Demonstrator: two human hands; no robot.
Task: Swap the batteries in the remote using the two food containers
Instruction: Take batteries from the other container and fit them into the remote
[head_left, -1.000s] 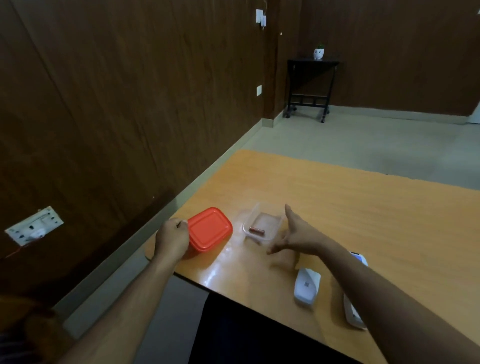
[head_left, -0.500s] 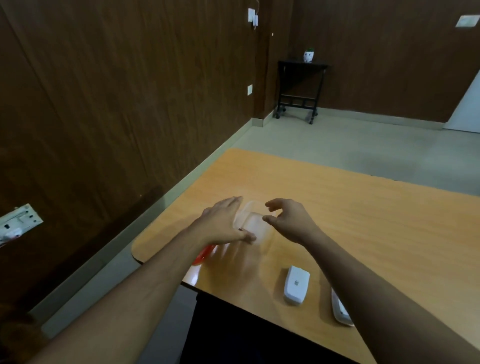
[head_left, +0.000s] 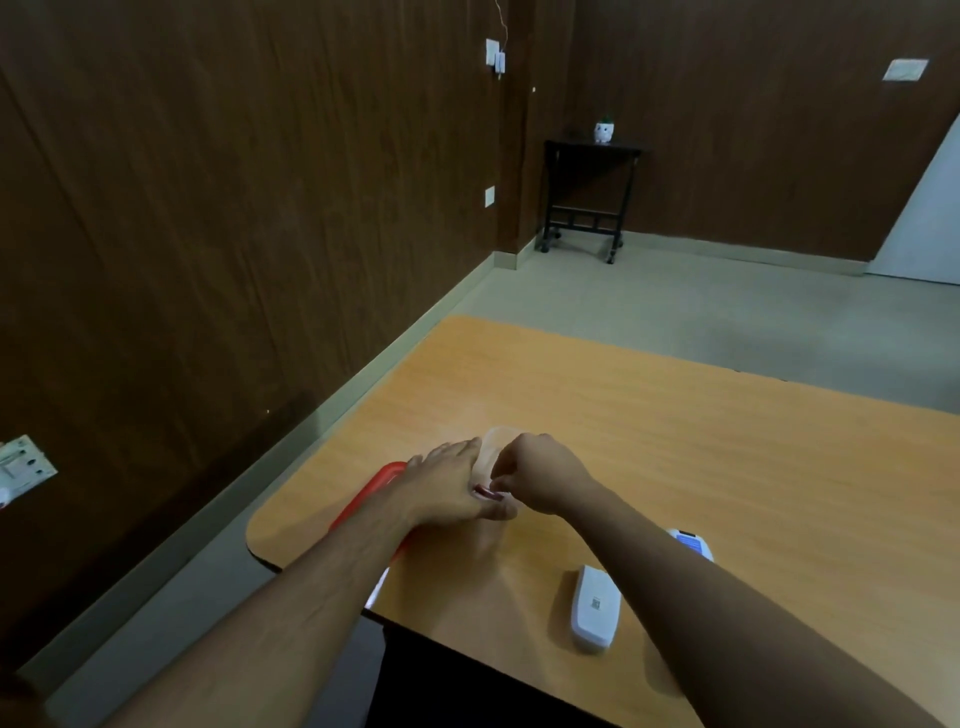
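Observation:
A clear food container (head_left: 494, 441) stands on the orange table (head_left: 701, 447), mostly hidden by both hands. My left hand (head_left: 447, 488) grips its left side, thumb along the near edge. My right hand (head_left: 540, 478) reaches down into it, fingertips pinched on a reddish battery (head_left: 487, 491). The red-lidded container (head_left: 370, 493) sits at the table's left corner, partly under my left forearm. The white remote (head_left: 691, 544) lies behind my right forearm. Its white back cover (head_left: 595, 608) lies apart from it near the front edge.
The table's near-left corner and front edge are close to the containers. A brown panelled wall runs along the left. A small black side table (head_left: 587, 197) with a white pot stands far off in the room's corner.
My left hand left the red-lidded container and took hold of the clear one. My right hand moved in over the clear container and closed its fingers on the battery inside.

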